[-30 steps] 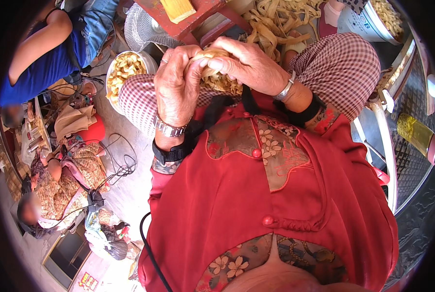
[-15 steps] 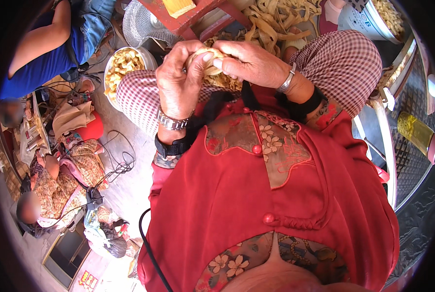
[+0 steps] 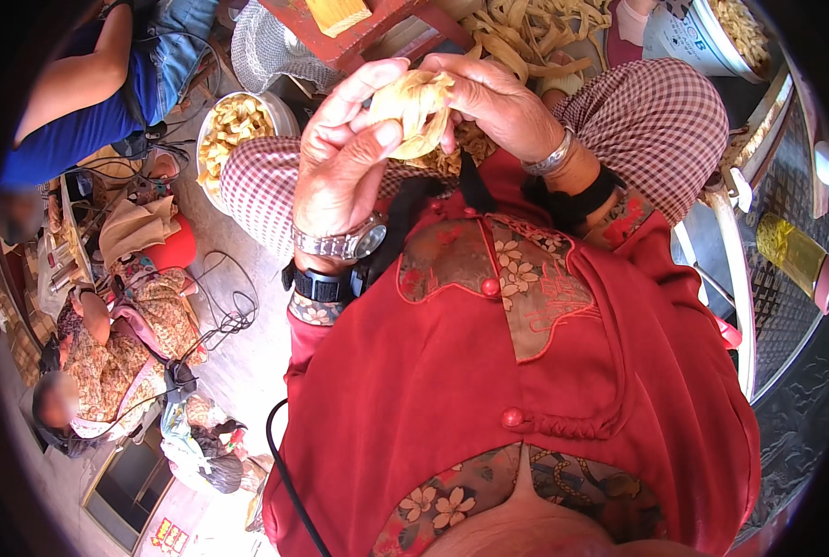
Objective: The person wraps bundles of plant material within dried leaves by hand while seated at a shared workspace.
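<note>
Beside the left knee (image 3: 261, 181), a white bucket (image 3: 286, 119) holds yellow pieces (image 3: 232, 132); next, the left hand (image 3: 336, 158) has its grip on a bundle of pale yellow strips (image 3: 414, 110), thumb pressed on the near face. Bundle is raised above the lap, between both hands, the right hand (image 3: 503, 104) gripping its right side. Further right: a heap of loose strips (image 3: 549, 28), then a filled blue-and-white bucket (image 3: 688, 45).
</note>
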`<control>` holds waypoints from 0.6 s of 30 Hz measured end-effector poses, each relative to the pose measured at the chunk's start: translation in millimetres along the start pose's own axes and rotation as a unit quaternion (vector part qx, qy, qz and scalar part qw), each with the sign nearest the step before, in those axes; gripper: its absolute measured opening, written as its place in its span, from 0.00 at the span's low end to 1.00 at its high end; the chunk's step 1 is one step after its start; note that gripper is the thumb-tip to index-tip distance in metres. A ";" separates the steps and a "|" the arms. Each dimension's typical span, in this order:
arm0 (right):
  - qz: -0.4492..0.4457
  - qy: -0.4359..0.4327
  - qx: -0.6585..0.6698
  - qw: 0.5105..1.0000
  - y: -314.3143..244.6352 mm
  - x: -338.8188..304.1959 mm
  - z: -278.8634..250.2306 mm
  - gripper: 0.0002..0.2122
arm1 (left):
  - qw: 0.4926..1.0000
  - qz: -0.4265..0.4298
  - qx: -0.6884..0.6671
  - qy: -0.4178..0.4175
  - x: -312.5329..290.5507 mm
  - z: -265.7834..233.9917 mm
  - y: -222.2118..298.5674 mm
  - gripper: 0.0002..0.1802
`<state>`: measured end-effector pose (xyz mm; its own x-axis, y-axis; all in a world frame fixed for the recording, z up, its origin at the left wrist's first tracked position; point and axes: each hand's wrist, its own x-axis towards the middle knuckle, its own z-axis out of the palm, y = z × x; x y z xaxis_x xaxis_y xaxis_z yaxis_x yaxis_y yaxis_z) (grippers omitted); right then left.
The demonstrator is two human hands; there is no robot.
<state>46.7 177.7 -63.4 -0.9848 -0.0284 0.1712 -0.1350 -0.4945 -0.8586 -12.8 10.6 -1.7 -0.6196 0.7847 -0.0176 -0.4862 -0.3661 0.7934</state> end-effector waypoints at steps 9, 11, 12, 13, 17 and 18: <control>0.016 0.021 -0.067 0.997 -4.7 1.1 3.0 0.16 | 0.988 0.049 0.142 0.037 4.0 -0.1 -4.6 0.19; 0.023 0.011 -0.073 0.997 -3.2 0.8 2.6 0.16 | 0.963 0.068 0.239 0.102 6.9 6.2 -7.8 0.16; 0.027 0.006 -0.076 0.997 -2.9 1.0 2.7 0.16 | 0.947 0.089 0.288 0.113 8.4 11.2 -7.5 0.15; 0.027 0.020 -0.070 0.997 -2.8 1.4 5.0 0.16 | 0.923 0.091 0.362 0.095 8.1 8.2 -6.9 0.15; 0.033 0.049 -0.062 0.996 -2.7 0.3 9.2 0.17 | 0.886 0.090 0.452 0.049 7.2 8.8 -8.3 0.20; 0.035 0.049 -0.064 0.996 -2.5 -0.3 8.7 0.17 | 0.889 0.089 0.448 0.041 6.6 12.6 -8.7 0.21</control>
<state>48.3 171.4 -57.1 -0.9974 0.0295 0.0653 -0.0716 -0.3788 -0.9227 -4.9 25.3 -1.0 -0.6989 0.7010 0.1421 0.2867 0.0926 0.9536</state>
